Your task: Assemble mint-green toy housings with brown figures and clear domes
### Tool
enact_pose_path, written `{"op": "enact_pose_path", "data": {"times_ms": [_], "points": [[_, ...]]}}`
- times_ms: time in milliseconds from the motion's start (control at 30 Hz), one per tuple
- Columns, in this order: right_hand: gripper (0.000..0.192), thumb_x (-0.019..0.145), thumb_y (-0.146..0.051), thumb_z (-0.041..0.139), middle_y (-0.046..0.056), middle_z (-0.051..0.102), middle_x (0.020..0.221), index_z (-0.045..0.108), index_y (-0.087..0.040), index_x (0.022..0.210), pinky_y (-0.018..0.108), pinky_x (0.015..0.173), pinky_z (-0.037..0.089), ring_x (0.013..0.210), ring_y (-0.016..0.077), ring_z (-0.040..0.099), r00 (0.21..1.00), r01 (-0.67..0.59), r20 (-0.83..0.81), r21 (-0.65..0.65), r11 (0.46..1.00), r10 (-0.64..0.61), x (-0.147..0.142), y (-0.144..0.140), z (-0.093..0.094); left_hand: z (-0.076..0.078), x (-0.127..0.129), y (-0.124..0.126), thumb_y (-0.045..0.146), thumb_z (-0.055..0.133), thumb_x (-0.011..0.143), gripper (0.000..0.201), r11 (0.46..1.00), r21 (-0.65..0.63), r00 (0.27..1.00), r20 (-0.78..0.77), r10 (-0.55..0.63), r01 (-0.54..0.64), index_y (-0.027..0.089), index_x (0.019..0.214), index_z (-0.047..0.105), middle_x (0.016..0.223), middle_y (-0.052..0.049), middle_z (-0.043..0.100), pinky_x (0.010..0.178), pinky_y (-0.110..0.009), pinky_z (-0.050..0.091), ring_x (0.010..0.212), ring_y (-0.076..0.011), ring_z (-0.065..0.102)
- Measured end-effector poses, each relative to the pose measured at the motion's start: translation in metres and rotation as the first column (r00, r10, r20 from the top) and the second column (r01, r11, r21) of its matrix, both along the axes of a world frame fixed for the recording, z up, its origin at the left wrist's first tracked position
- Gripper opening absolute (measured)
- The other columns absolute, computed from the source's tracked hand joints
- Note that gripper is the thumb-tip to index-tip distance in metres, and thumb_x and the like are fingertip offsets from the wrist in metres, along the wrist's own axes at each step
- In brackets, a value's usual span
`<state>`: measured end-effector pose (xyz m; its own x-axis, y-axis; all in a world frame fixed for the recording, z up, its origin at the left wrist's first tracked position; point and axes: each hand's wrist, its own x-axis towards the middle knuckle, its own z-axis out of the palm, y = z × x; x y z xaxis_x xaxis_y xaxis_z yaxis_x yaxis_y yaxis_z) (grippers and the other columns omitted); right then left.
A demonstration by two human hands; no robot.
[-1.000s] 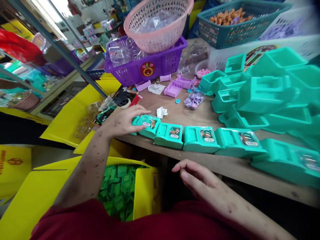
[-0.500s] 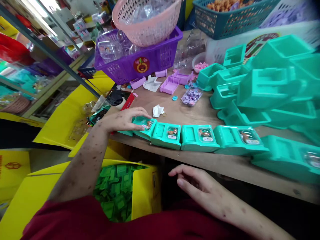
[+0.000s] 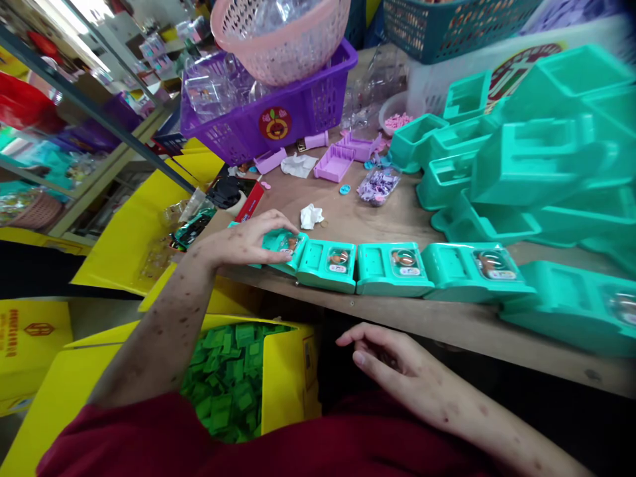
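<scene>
Green toy boxes sit in a row along the near edge of the wooden table (image 3: 368, 218), and the left hand (image 3: 243, 242) has stayed on the end box (image 3: 285, 246), its fingers now curled to grip the edge. The right hand (image 3: 397, 371) has stayed low under the table edge, loosely open, holding nothing. Its palm is hard to see, and the far-right boxes are blurry; a purple basket (image 3: 293, 116) stands behind, and a yellow carton (image 3: 278, 391) of green pieces sits below.

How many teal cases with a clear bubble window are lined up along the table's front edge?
5. One under the left hand at the row's left end, then, and a blurred one at far right. More may lie beyond the frame.
</scene>
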<state>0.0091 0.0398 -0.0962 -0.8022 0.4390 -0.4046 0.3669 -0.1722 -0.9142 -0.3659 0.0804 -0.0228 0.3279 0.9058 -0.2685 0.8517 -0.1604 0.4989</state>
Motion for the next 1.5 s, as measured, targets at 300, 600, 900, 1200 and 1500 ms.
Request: {"op": "enact_pose_path", "data": {"times_ms": [300,600,900,1200,1500], "points": [[0.042,0.106,-0.058,0.057,0.003,0.068,0.096,0.076,-0.026,0.126,0.032,0.077,0.047,0.083,0.0193,0.058,1.000,-0.014,0.015,0.016,1.000,0.014,0.004,0.001,0.003,0.003,0.001,0.009,0.052,0.072,0.098,0.052,0.999,0.014,0.998,-0.041,-0.041,0.041,0.024,0.142,0.067,0.143,-0.010,0.062,0.119,-0.041,0.045,0.136,-0.0295,0.061],[0.040,0.104,-0.053,0.062,-0.001,0.057,0.085,0.076,-0.022,0.124,0.028,0.069,0.042,0.074,0.0151,0.048,0.999,-0.018,-0.039,-0.054,0.998,0.016,0.007,0.002,0.005,0.012,0.000,0.014,0.060,0.076,0.095,0.063,0.994,-0.083,0.996,-0.049,-0.077,0.073,0.026,0.147,0.066,0.147,-0.009,0.061,0.120,-0.038,0.044,0.139,-0.0291,0.060],[0.043,0.105,-0.056,0.057,0.005,0.071,0.100,0.077,-0.025,0.126,0.032,0.077,0.049,0.084,0.0195,0.059,1.000,-0.026,-0.013,0.008,1.000,0.026,0.013,0.001,0.005,0.003,0.007,0.014,0.059,0.067,0.101,0.047,1.000,-0.002,0.999,-0.047,0.005,-0.005,0.023,0.131,0.071,0.135,-0.009,0.066,0.116,-0.040,0.047,0.129,-0.0275,0.064],[0.041,0.107,-0.055,0.056,0.005,0.072,0.100,0.078,-0.026,0.127,0.032,0.077,0.049,0.083,0.0196,0.060,1.000,-0.017,-0.007,0.025,1.000,0.017,0.018,0.001,0.003,-0.010,0.009,0.012,0.063,0.072,0.096,0.053,0.987,-0.048,0.985,0.062,0.159,-0.156,0.019,0.125,0.069,0.128,-0.009,0.072,0.103,-0.037,0.054,0.115,-0.0257,0.067],[0.042,0.107,-0.056,0.056,0.006,0.075,0.107,0.077,-0.026,0.128,0.034,0.082,0.051,0.089,0.0217,0.063,0.999,-0.033,0.003,0.016,0.999,0.033,0.019,0.003,0.002,-0.005,0.004,0.019,0.055,0.070,0.103,0.044,0.998,0.000,0.990,0.124,-0.067,0.067,0.022,0.131,0.074,0.139,-0.013,0.069,0.118,-0.040,0.048,0.133,-0.0268,0.065]]}}
